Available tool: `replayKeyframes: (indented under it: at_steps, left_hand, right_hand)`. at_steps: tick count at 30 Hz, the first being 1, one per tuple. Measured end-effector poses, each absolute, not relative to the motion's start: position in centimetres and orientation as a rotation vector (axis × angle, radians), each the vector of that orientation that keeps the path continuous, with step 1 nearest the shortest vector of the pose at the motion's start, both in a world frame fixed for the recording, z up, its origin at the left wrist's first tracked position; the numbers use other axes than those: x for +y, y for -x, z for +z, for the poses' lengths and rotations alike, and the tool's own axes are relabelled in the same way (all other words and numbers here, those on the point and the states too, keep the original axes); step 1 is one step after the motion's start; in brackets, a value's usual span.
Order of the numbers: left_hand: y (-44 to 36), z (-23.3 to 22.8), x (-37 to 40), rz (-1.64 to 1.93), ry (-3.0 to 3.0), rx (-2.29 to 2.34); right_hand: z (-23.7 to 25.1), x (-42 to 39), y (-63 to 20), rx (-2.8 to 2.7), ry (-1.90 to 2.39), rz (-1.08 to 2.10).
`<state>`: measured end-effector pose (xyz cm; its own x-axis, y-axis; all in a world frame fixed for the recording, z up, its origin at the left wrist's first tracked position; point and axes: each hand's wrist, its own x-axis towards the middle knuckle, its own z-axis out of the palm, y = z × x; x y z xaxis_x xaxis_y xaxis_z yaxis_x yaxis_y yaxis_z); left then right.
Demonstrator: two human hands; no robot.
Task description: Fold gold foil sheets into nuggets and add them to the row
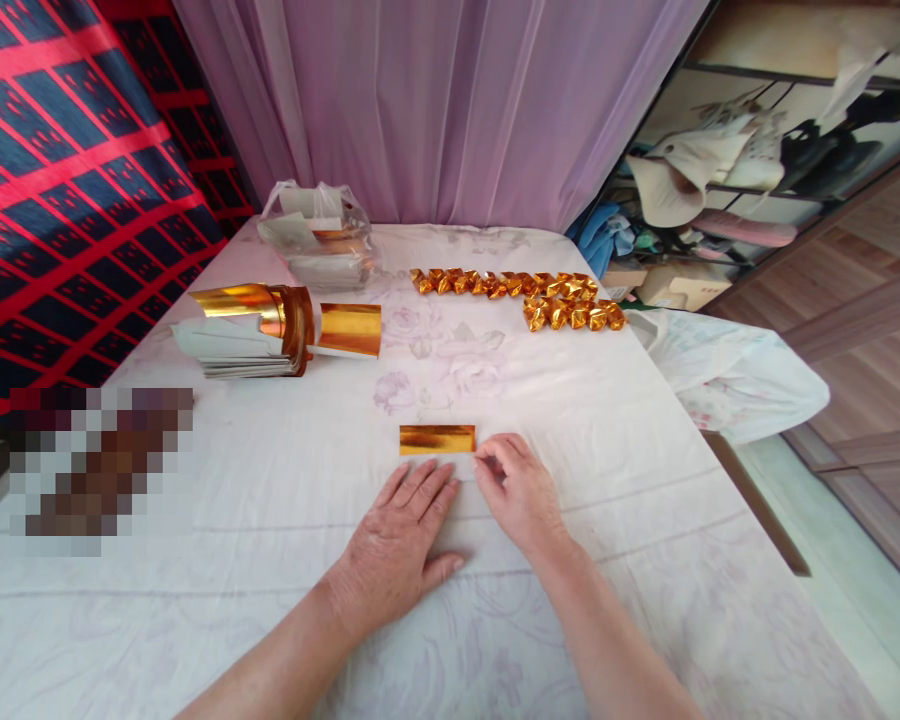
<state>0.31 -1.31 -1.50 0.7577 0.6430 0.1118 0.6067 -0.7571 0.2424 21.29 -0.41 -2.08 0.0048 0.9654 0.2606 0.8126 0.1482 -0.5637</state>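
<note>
A sheet of gold foil paper [436, 440] lies in front of me, its shiny part showing as a narrow strip. Just below the strip, my left hand [401, 535] rests flat with its fingers stretched out and the thumb apart. What lies directly under those fingers is hidden. At the lower right corner of the strip, my right hand [521, 490] has thumb and forefinger pinched together on the paper's edge. Farther off, folded gold foil pieces [502, 285] stand in a long row, with a shorter row [574, 315] before it.
At the left stands a curled stack of gold and white paper [255, 340], with another gold sheet [350, 328] beside it. Behind these is a clear plastic bag [319, 235] holding more paper. A flowered cloth [270, 510] covers the table. Shelves with a cap [667, 180] stand right.
</note>
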Motion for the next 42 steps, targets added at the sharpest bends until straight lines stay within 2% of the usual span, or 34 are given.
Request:
replayKeyframes:
  at_steps: [8, 34, 42]
  left_hand:
    - [-0.4, -1.4, -1.3, 0.245, -2.771, 0.995]
    - [-0.4, -1.7, -1.2, 0.292, -2.752, 0.993]
    - [-0.3, -1.5, -1.2, 0.237, -2.77, 0.995]
  right_hand:
    - [-1.3, -0.7, -21.4, -1.873, 1.641, 0.407]
    - [-0.8, -0.6, -20.2, -1.941, 1.848, 0.285]
    - [-1.1, -0.3, -21.5, -1.857, 1.738, 0.611]
